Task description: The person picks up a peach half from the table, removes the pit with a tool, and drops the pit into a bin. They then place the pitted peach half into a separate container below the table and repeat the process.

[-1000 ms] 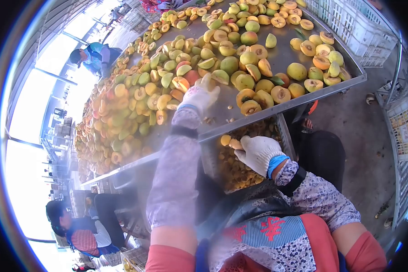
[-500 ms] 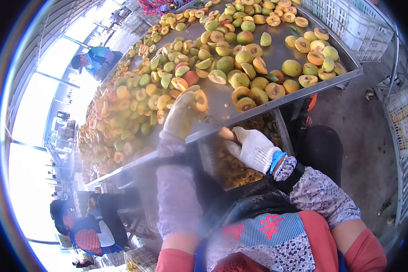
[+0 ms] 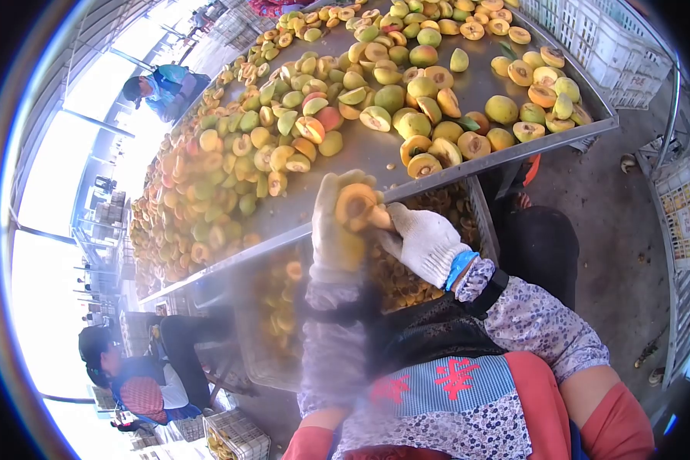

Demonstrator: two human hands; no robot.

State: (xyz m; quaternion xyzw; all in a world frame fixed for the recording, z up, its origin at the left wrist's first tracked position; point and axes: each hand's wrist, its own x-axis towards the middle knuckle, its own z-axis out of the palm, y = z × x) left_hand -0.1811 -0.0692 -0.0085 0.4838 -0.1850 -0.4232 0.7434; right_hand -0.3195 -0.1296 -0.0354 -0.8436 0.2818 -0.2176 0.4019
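Observation:
My left hand (image 3: 331, 222), in a pale work glove, is closed around a peach half (image 3: 355, 205) whose cut face and brown centre show. Against that fruit, my gloved right hand (image 3: 429, 241) grips a small pitting tool by its tan handle (image 3: 382, 219); its tip is hidden at the fruit. Both hands are just over the near rim of a metal table (image 3: 468, 164). Many halved peaches (image 3: 291, 115), yellow, green and red, lie spread across it. Below my hands, a container (image 3: 479, 218) holds more cut fruit, partly covered by my arms.
White plastic crates (image 3: 602, 50) are stacked at the far right, beside a metal rack (image 3: 678, 207). One person (image 3: 161, 90) is across the table; another person (image 3: 138, 376) sits at the lower left near a crate (image 3: 238, 433). A lens haze blurs the left side.
My left hand has come from the fruit pile back toward me, bringing the peach half to my right hand. The tool now meets the fruit. My right hand has hardly moved.

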